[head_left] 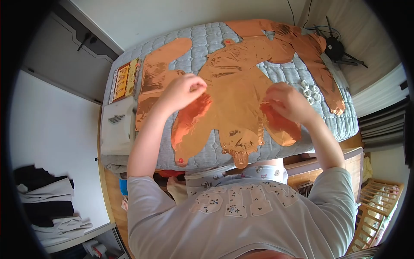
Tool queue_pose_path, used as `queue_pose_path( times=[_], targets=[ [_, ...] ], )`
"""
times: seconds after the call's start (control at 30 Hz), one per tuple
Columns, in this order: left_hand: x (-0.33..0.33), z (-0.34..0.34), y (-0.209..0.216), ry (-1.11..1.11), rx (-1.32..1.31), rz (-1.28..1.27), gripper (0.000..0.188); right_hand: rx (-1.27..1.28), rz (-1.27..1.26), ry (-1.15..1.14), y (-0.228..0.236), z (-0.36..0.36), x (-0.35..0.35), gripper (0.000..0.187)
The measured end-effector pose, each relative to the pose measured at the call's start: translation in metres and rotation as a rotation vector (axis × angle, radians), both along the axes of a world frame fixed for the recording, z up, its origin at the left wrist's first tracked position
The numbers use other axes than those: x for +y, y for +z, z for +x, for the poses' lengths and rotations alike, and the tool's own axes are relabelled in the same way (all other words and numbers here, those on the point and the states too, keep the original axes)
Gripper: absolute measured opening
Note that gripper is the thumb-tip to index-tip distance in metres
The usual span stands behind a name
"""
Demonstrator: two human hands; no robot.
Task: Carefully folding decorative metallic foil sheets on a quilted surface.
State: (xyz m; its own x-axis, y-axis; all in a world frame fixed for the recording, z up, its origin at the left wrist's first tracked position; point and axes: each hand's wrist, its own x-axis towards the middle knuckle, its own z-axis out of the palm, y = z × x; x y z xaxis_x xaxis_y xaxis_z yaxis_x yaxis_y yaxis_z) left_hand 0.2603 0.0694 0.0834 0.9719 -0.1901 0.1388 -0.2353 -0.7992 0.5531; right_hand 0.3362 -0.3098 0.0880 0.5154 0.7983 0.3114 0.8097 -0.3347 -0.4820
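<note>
A flat, uninflated copper-coloured foil balloon (235,99) lies on the mattress (207,33) in front of me, with rounded limb-like lobes and a short tab at its near end. My left hand (186,91) is over its left edge, thumb and fingers pinched together. Over the right edge is my right hand (288,102), its fingers bent inward. Whether either hand grips the foil is hidden by the fingers. Orange-red patches show on the foil below both hands. Another flat copper foil balloon (161,62) lies left, and a long one (317,64) lies to the right.
Several small white rings or rolls (307,91) sit right of my right hand. A black router-like device with antennas (335,48) stands at the far right corner. On the left are a printed package (124,81) and a pale packet (118,123). A wooden crib (377,207) is lower right.
</note>
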Motion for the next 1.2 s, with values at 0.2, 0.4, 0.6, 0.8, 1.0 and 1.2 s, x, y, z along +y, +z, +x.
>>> queue_pose_path(
  times=[0.2, 0.4, 0.6, 0.8, 1.0, 1.2],
  targets=[
    [-0.024, -0.039, -0.007, -0.211, -0.052, 0.122, 0.013, -0.087, 0.058, 0.054, -0.033, 0.001, -0.011, 0.023],
    [-0.026, -0.047, -0.022, -0.275, -0.098, 0.041, 0.018, -0.097, 0.059, 0.099, -0.038, -0.002, -0.007, 0.021],
    [-0.024, -0.046, -0.029, -0.309, -0.131, 0.039, 0.026, -0.158, 0.042, 0.128, -0.037, -0.007, -0.005, 0.019],
    [-0.027, -0.047, -0.032, -0.329, -0.160, 0.062, 0.029, -0.142, 0.055, 0.155, -0.041, -0.008, -0.002, 0.022],
    [-0.027, -0.045, -0.033, -0.345, -0.138, 0.041, 0.030, -0.172, 0.040, 0.173, -0.044, -0.007, -0.001, 0.023],
    [-0.020, -0.046, -0.027, -0.293, -0.102, 0.028, 0.028, -0.101, 0.084, 0.105, -0.044, -0.003, -0.004, 0.031]
  ],
)
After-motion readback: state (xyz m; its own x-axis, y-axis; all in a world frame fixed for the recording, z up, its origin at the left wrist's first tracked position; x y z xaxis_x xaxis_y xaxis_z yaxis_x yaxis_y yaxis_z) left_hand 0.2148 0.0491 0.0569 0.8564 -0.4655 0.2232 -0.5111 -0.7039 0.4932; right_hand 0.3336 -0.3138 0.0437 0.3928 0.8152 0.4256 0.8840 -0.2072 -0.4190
